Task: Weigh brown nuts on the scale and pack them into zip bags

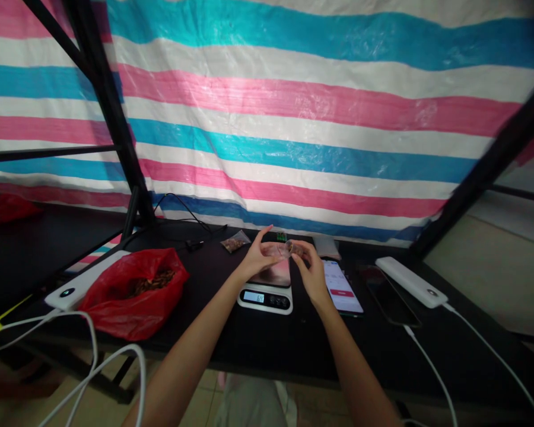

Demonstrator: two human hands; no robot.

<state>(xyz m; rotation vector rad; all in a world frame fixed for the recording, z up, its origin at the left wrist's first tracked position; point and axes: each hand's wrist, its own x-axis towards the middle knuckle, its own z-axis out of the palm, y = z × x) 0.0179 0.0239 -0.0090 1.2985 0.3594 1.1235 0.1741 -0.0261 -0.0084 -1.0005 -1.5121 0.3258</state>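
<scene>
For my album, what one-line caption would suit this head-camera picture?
Two hands, left hand and right hand, hold a small clear bag above a kitchen scale, beside a red bag.

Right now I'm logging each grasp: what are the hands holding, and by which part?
Both hands, left hand and right hand, hold a small clear bag above the scale, one at each end. Its contents cannot be told.

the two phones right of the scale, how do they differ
The phone nearer the scale has its screen lit, white with a red bar; the phone further right is dark. The lit phone lies close beside the right hand; the dark phone lies apart from it, nearer the white power bank. A white cable meets the dark phone's near end; none shows at the lit phone. Both lie flat, face up, on the black table.
</scene>
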